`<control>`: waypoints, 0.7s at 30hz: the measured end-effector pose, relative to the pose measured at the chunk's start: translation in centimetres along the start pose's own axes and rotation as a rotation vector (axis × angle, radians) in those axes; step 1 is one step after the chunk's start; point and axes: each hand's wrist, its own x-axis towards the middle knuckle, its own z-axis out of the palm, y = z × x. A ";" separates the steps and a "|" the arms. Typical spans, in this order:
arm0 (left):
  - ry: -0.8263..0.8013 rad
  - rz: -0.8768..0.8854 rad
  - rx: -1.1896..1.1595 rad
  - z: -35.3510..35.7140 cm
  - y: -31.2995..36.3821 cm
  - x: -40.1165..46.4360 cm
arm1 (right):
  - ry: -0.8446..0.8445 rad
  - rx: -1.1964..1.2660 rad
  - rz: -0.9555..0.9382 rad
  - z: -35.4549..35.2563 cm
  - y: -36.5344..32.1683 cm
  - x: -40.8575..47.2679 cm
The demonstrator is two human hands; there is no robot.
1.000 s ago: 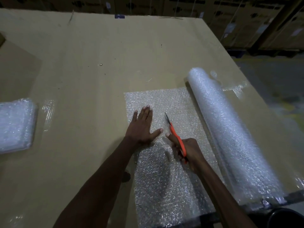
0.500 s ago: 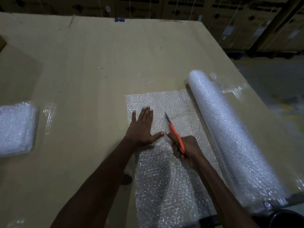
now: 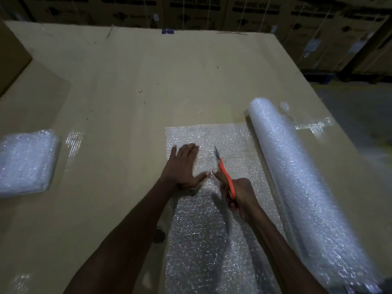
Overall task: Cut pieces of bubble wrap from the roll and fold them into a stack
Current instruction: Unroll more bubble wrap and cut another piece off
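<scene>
A roll of bubble wrap point(image 3: 297, 170) lies along the right side of the cardboard table point(image 3: 127, 85). An unrolled sheet point(image 3: 229, 136) stretches left from it toward me. My left hand point(image 3: 182, 166) presses flat on the sheet with fingers straight and thumb spread. My right hand point(image 3: 239, 192) grips orange-handled scissors point(image 3: 224, 175), blades pointing away from me over the sheet, just right of my left thumb. A stack of folded bubble wrap point(image 3: 25, 162) sits at the table's left edge.
A cardboard box point(image 3: 12, 58) stands at the far left corner. Printed cartons point(image 3: 212, 11) line the back behind the table. The floor point(image 3: 360, 107) drops off past the table's right edge.
My right hand and the scissors have moved forward along the sheet, away from me. My left hand stays pressed on the sheet and has slid slightly forward.
</scene>
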 end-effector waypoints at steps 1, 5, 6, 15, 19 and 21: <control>0.062 -0.009 0.004 -0.2 -0.1 0.3 | -0.014 0.013 -0.002 0.1 -0.2 0.2; 0.124 -0.033 0.029 -0.9 -1.0 2.1 | -0.027 0.016 0.020 0.3 -0.8 0.8; 0.092 -0.033 0.022 -0.9 -1.3 2.6 | -0.029 0.018 0.023 0.3 -0.8 0.8; -0.035 -0.011 0.020 0.0 -2.8 3.7 | 0.034 -0.001 0.022 0.8 -0.8 1.8; -0.040 -0.007 0.028 0.1 -2.9 3.7 | 0.008 0.027 0.024 1.1 -0.6 1.7; -0.038 -0.007 0.028 0.1 -2.9 3.6 | -0.016 0.032 0.025 1.2 -1.1 2.1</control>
